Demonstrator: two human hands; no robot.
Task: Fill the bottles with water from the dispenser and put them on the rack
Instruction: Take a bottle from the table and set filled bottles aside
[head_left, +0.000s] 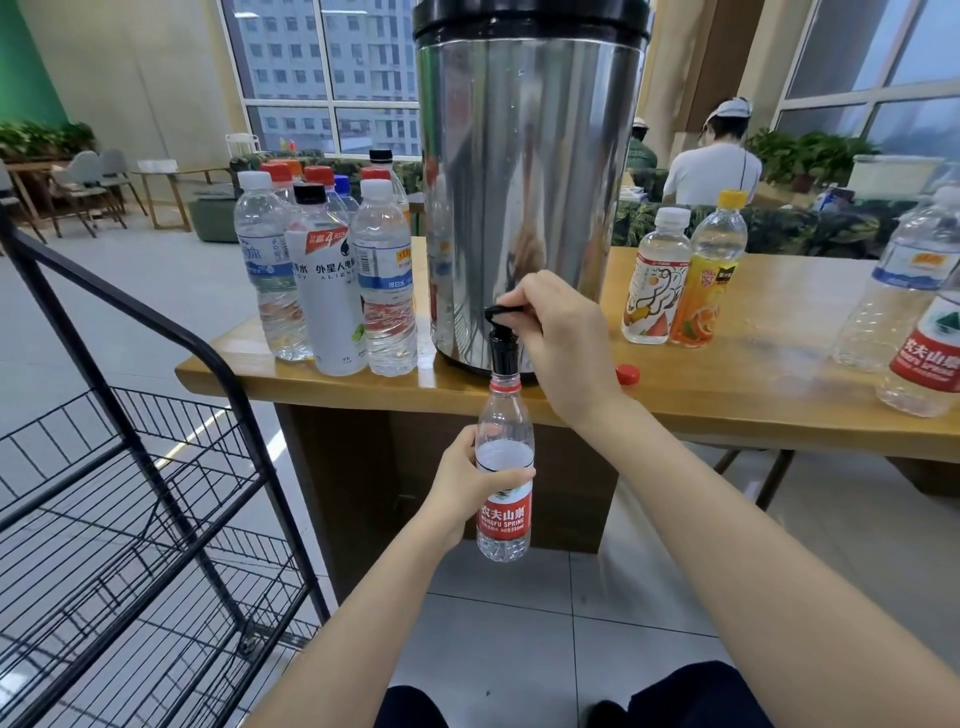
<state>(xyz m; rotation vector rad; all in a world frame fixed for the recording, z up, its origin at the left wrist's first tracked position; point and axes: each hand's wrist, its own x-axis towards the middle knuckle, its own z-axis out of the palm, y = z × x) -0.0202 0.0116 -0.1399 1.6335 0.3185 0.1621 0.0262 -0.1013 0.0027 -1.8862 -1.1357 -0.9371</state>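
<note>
L grip (457, 491) round bottle (504, 525), mouth under tap (503, 349).

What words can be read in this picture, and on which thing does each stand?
"农夫山泉 NONGFU SPRING": red label of the held bottle, in the left hand.
"外星人": white bottle with black cap.
"农夫山泉": red label of the far-right bottle, partly cut off.
Other labels and small print: too blurred to read.
No text on the dispenser or the tap lever that the right hand pinches.
</note>
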